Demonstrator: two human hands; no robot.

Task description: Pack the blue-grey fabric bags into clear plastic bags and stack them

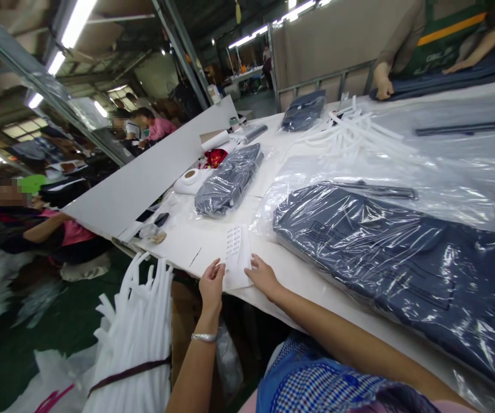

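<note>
A white sheet of small printed stickers (233,243) lies at the table's front edge, between my two hands. My right hand (264,275) grips the sheet's right edge between thumb and fingers. At its left edge is my left hand (211,282), with thumb and fingertips pinched together; whatever they hold is too small to make out. A silver bracelet (204,337) circles my left wrist. Beyond the sheet sits a folded dark garment in a clear bag (230,180). To the right of my hands lies a large dark bagged garment (385,246).
White foam tubes (131,338), strapped together, stand left below the table. More white tubes (359,129) lie across the table near another bagged garment (303,110). A white board (156,158) edges the table's far left. A co-worker's hands (384,86) handle dark fabric at upper right.
</note>
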